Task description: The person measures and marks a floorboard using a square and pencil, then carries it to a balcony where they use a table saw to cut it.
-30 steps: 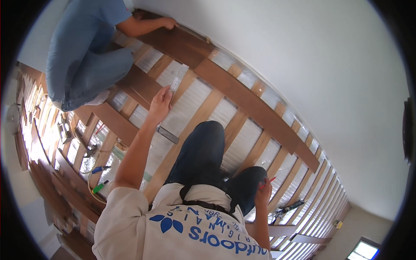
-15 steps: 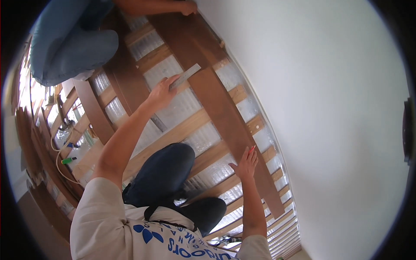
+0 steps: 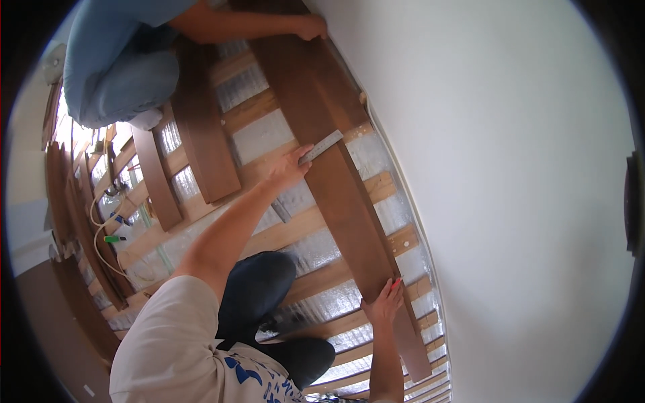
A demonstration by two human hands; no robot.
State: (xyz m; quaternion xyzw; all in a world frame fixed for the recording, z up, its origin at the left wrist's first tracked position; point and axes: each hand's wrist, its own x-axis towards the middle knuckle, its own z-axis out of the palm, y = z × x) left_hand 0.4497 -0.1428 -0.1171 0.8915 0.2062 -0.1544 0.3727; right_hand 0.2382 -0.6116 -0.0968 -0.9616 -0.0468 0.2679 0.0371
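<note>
My left hand (image 3: 289,164) grips a steel rule (image 3: 320,146), which lies across a long dark brown plank (image 3: 339,195) at a joint with another board (image 3: 299,87). My right hand (image 3: 383,302) rests on the lower part of the plank, with a red pencil or marker (image 3: 396,284) between its fingers. The plank lies over pale wooden battens (image 3: 393,238) with silvery sheeting (image 3: 393,215) in the gaps. A grey metal bar (image 3: 281,209) lies on the floor below my left hand.
At upper left a co-worker (image 3: 111,80) crouches, hand (image 3: 312,27) on a board along the white wall (image 3: 510,201). Two loose boards (image 3: 201,148) (image 3: 158,188) lie left of me. Further left are stacked boards (image 3: 67,221), a looped hose (image 3: 107,255) and a green-handled tool (image 3: 113,239).
My view has turned toward the wall. My left hand has brought the rule onto the plank, and my right hand has moved from beside my knee onto the plank with the red pencil.
</note>
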